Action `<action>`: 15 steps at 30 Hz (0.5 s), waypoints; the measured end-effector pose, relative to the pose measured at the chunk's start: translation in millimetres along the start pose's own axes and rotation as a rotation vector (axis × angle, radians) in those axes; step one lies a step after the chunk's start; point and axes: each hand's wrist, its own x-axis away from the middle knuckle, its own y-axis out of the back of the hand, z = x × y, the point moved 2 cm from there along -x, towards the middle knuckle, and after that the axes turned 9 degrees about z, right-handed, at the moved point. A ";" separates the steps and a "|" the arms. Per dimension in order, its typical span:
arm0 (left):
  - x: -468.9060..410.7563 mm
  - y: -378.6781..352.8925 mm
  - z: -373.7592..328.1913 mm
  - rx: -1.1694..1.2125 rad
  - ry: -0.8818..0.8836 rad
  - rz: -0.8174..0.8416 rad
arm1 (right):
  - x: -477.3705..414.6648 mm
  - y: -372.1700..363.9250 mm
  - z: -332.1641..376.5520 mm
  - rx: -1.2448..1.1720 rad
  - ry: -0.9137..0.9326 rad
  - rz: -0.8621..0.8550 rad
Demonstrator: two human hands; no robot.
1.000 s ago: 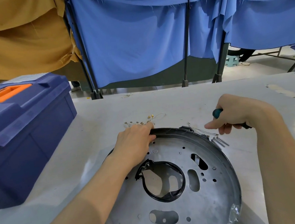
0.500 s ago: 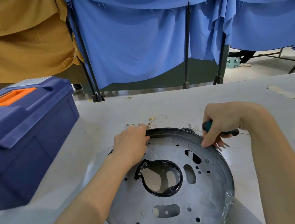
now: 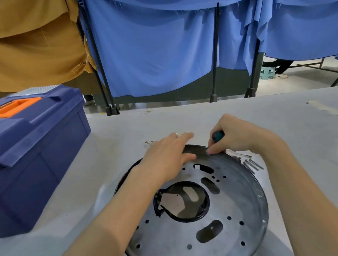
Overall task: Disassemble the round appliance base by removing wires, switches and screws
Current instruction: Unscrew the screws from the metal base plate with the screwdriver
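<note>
The round appliance base point(image 3: 233, 211), a grey metal disc with a dark rim, several holes and a black ring round its centre opening, lies on the white table point(image 3: 305, 132). My left hand point(image 3: 167, 155) rests on the disc's far edge, fingers stretched over the rim. My right hand point(image 3: 232, 135) grips a screwdriver with a green and black handle point(image 3: 218, 136) and its fingertips touch the far rim beside my left hand. The screwdriver's tip is hidden. Thin wires and metal pins point(image 3: 251, 163) lie just right of the rim. Small loose parts point(image 3: 149, 142) lie beyond my left hand.
A blue toolbox point(image 3: 28, 149) with an orange handle stands on the table at the left. Blue and mustard curtains on black stands hang behind the table's far edge. Tape scraps point(image 3: 323, 106) stick to the table at the right.
My right hand has moved left with the screwdriver, from the right side of the rim to its far edge. My left hand has stretched its fingers further over the rim. The disc sits turned slightly.
</note>
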 end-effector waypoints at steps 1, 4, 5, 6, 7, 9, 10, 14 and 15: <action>-1.3 -2.0 -3.0 -0.007 -0.040 0.015 | -2.3 -3.6 1.2 -0.027 0.024 -0.022; -3.4 -4.7 -1.1 -0.089 -0.041 0.001 | -1.2 -4.2 2.6 -0.092 0.019 -0.011; -3.0 -4.7 0.0 -0.098 -0.032 0.000 | 1.6 -0.4 2.3 -0.087 -0.002 0.012; -2.3 -4.6 0.1 -0.106 -0.025 0.000 | 5.2 4.1 1.7 -0.066 -0.031 0.044; -1.9 -4.4 -0.6 -0.120 -0.021 -0.003 | 8.7 8.8 0.8 -0.039 -0.064 0.084; -2.6 -4.6 -3.1 -0.165 -0.003 -0.013 | 14.4 14.8 -1.0 -0.009 -0.125 0.166; -3.2 -5.1 -4.3 -0.187 0.007 -0.021 | 15.9 15.8 -1.8 -0.003 -0.146 0.188; -3.4 -1.8 -5.9 -0.224 0.064 -0.026 | 14.4 13.4 -0.4 0.008 -0.125 0.162; -2.9 0.9 -5.5 -0.232 0.083 -0.023 | 12.7 12.1 0.4 0.008 -0.103 0.144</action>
